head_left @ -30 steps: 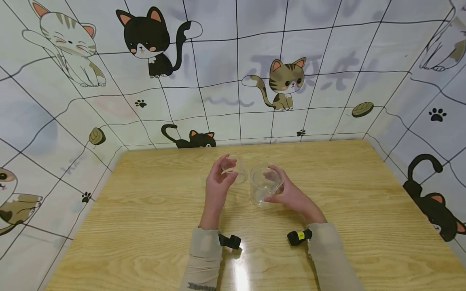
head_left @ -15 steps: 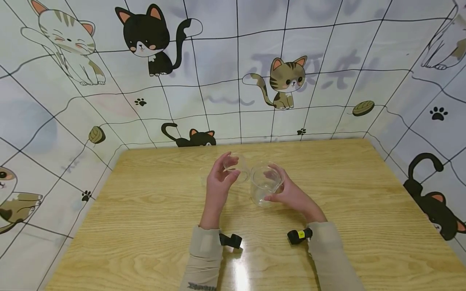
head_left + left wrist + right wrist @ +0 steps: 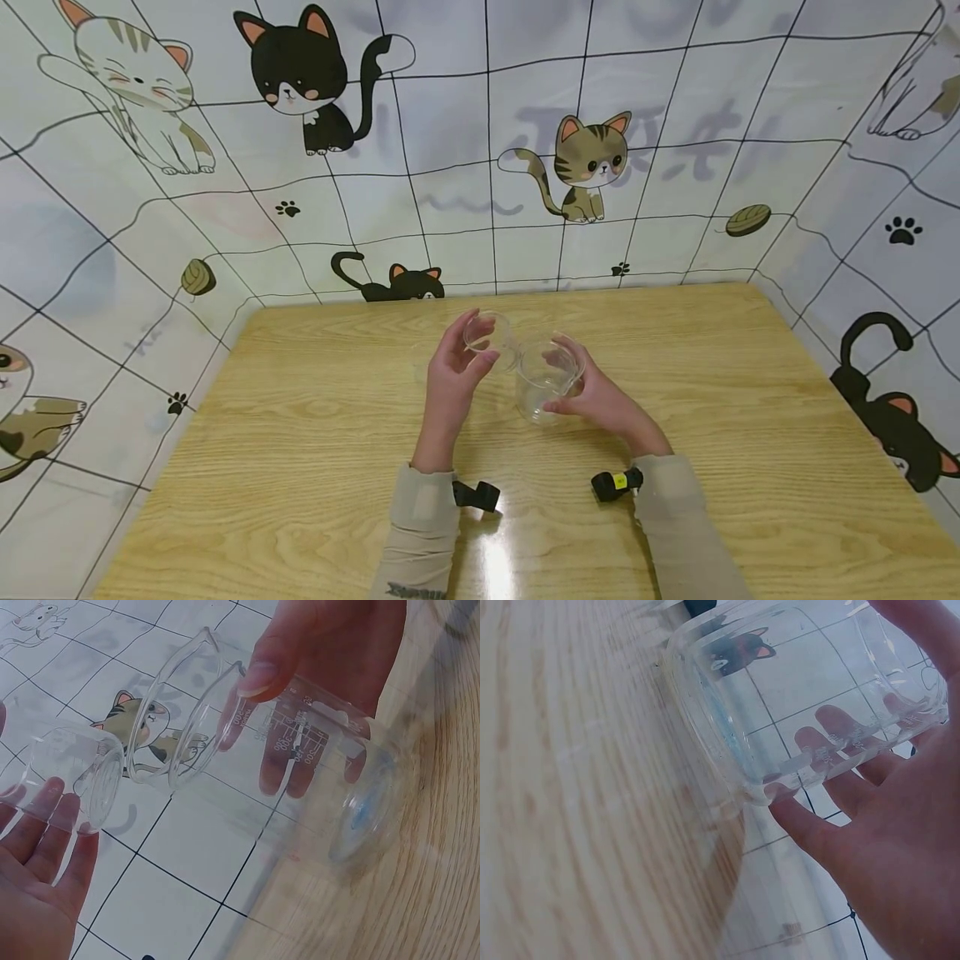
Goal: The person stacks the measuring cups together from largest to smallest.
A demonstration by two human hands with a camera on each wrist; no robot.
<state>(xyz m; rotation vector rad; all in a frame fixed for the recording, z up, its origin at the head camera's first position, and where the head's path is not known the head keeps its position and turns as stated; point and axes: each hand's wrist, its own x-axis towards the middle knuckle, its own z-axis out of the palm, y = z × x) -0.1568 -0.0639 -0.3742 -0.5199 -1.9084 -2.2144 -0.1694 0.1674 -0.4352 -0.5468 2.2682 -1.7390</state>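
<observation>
In the head view my left hand (image 3: 455, 362) grips a small clear beaker (image 3: 504, 357) between thumb and fingers, tilted off upright. Just to its right, my right hand (image 3: 592, 390) holds a larger clear beaker (image 3: 534, 392), fingers round its far side and thumb at the near side. White graduation marks show on the large beaker (image 3: 300, 742) in the left wrist view, where two rim outlines appear at its mouth. One end of the small beaker (image 3: 105, 787) is close to that mouth; whether they touch, I cannot tell. No liquid is discernible.
A faint clear vessel (image 3: 422, 362) stands on the wooden table (image 3: 315, 467) left of my left hand, hard to make out. Cloth walls (image 3: 465, 192) printed with cats and grid lines enclose the table's back and sides. Each wrist carries a black camera (image 3: 476, 497).
My left hand has shifted slightly to the right and away with the small beaker, whose tilt has changed a little. The right hand and large beaker have stayed nearly still.
</observation>
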